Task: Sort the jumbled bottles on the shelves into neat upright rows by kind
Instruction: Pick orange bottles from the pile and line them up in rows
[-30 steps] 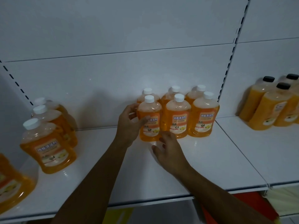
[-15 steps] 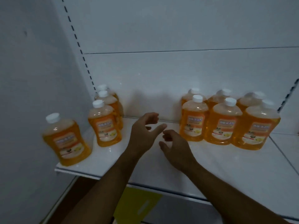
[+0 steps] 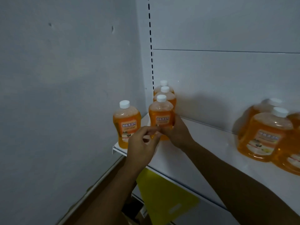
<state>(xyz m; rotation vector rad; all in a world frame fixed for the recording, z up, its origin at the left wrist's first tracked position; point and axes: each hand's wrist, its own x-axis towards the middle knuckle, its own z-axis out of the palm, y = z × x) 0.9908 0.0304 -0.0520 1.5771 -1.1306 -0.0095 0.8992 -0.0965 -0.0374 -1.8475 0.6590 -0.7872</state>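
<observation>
Right hand [image 3: 176, 133] wrapped around front bottle [image 3: 161, 116] of 3 near shelf's [image 3: 203, 153] back-left corner, probably to shift it. Left hand [image 3: 142, 143] half-curled, holding nothing, beside bottle [image 3: 126, 124] at left edge.

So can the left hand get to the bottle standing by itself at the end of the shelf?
Probably yes. The left hand is open just in front of that lone bottle, with nothing between them. The right hand is busy around the front bottle of the row beside it.

Right bottle cluster [image 3: 266, 135] blurred and cut by the edge, front bottle [image 3: 161, 117] base hidden behind hands
</observation>
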